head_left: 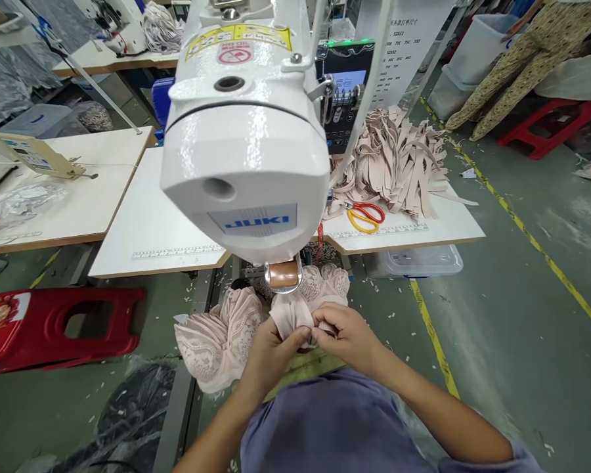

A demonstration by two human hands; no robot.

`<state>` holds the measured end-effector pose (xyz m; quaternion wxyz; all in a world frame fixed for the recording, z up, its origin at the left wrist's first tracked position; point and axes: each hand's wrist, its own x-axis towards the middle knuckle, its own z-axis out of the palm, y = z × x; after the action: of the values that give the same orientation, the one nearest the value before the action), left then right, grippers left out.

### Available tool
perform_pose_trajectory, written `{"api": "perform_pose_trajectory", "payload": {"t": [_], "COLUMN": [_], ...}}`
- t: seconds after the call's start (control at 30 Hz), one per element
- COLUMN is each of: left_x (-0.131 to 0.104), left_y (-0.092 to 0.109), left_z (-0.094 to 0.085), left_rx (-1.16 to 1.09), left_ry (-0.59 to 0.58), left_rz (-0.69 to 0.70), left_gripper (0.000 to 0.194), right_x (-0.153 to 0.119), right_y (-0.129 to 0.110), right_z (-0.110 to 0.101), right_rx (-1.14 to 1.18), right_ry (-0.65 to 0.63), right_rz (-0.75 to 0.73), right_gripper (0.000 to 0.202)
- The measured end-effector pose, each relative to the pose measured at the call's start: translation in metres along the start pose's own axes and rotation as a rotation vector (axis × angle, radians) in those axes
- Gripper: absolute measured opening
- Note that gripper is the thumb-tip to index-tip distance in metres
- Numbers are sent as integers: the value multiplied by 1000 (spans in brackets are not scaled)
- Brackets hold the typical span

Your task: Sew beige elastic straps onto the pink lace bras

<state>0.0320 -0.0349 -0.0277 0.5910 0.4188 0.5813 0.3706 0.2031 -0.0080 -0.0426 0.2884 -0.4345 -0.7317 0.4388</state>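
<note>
Just below the head of a white sewing machine [246,164], both hands meet on a pale pink lace garment [236,328]. My left hand [276,351] is closed, thumb and fingers pinching a smooth pale band of the fabric. From the right, my right hand [345,332] pinches the fabric too, its fingertips close to the left thumb. The lace cups spread to the left of my hands and behind them, under the machine's needle area. What lies between the fingertips is partly hidden.
On the white table [453,223] at the right lie a heap of pale pink straps [394,164] and red and yellow scissors [364,217]. A control screen [347,85] stands behind. A red stool [59,328] is at the left. A person's patterned trousers [526,59] show at top right.
</note>
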Motion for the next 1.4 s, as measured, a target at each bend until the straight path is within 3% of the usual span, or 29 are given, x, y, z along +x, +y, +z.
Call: {"api": "perform_pose_trajectory", "payload": {"t": [0.2,0.5,0.77,0.97,1.13,1.3,1.4], "left_x": [2,2,1,6,9,17,34], "left_y": [11,9,20,18,4,-30,-47], "left_z": [-3,-9,-7,-8,-7,0,2], "left_rx": [29,306,255,164,39,-59,-90], "left_ry": [10,-108,-102,-81,-49,59,84], "left_rz": [15,152,115,35,-61,-75,18], "left_gripper": [37,23,24,28,33,45,55], "right_x": [2,0,8,17,7,3,14], "right_y": [2,-7,-10,-4,2,4,15], "right_z": [-12,-17,-27,-29,-19,-3,0], "right_rx": [191,23,-36,174,312,216,136], "right_ry": [-26,-61,-122,-241,-212,-160,-99], "right_rz": [180,131,142,266,398,316,310], "right_gripper": [13,8,5,15,24,23,17]}}
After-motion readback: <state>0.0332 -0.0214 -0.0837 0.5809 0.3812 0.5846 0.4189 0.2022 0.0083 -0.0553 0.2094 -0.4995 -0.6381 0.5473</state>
